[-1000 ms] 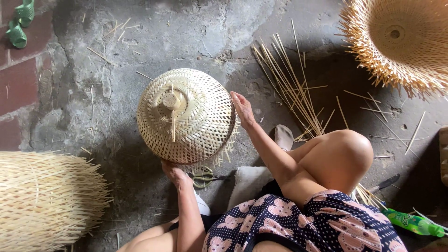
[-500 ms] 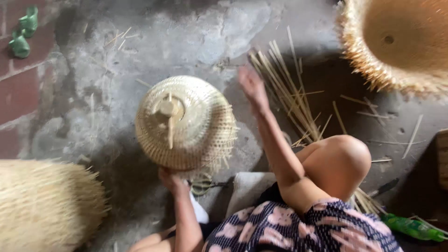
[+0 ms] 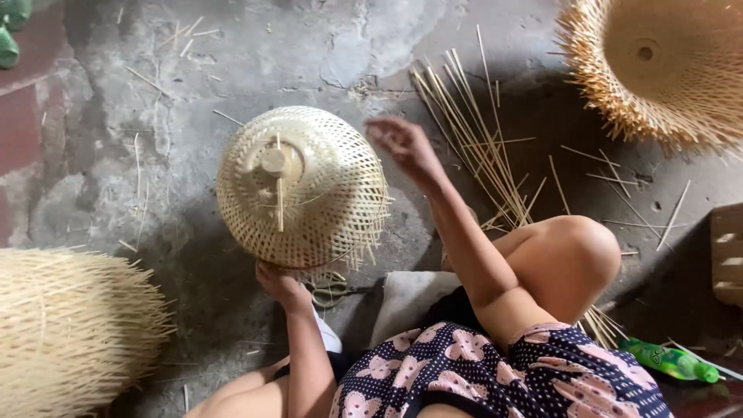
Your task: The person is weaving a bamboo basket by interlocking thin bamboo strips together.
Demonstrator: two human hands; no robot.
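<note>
While the left hand [image 3: 280,282] clasps the lower rim of one domed woven bamboo basket [image 3: 303,187], holding it above the grey concrete floor [image 3: 193,70], the right hand [image 3: 404,147] hangs free just beside the basket's right edge, fingers loosely spread and holding nothing. Three woven pieces show in all: this one, a bristly basket [image 3: 658,66] at top right, and another [image 3: 66,333] at lower left. One bundle of bamboo strips [image 3: 472,147] lies beyond the knee. One green plastic bottle [image 3: 669,361] lies at lower right.
</note>
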